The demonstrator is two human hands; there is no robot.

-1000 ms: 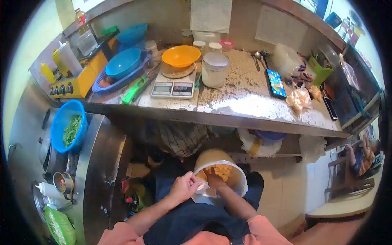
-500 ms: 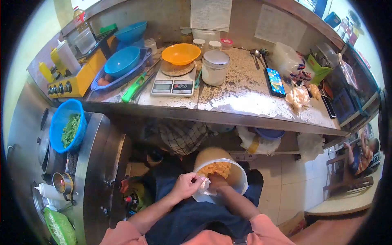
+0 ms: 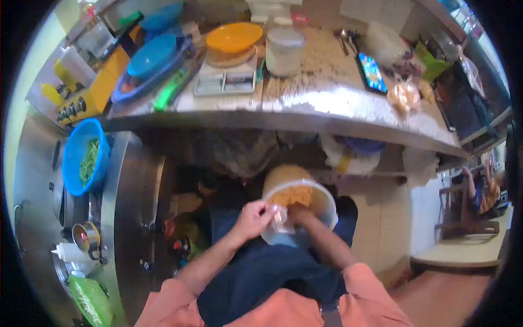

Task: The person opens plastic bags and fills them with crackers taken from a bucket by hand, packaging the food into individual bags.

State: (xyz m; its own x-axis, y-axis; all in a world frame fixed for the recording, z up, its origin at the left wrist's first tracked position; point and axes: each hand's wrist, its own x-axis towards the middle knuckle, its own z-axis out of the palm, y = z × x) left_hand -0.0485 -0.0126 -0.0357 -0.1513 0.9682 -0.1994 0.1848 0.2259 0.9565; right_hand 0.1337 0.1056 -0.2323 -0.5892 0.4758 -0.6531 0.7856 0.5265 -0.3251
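Observation:
A white bucket [image 3: 329, 203] stands between my knees, its mouth tilted toward me. Inside it lies a mass of orange, crumbly-looking food [image 3: 291, 194]. My left hand [image 3: 255, 219] is at the near left of the rim, fingers pinched on a small clear plastic bag [image 3: 279, 219]. My right hand [image 3: 299, 216] reaches down into the bucket against the orange food. Its fingers are hidden, and I cannot see whether they hold anything.
Above the bucket, a counter edge [image 3: 305, 121] crosses the view. On it are a kitchen scale [image 3: 224, 83], an orange bowl [image 3: 234, 37], a lidded jar [image 3: 285, 52] and a phone [image 3: 372, 72]. At left sits a blue basket of green vegetables [image 3: 87, 163]. Another person [image 3: 482, 191] is far right.
The view has shifted and blurred, so the counter sits higher and the bucket slightly higher and to the right. My left hand keeps its pinch; my right hand is still in the bucket.

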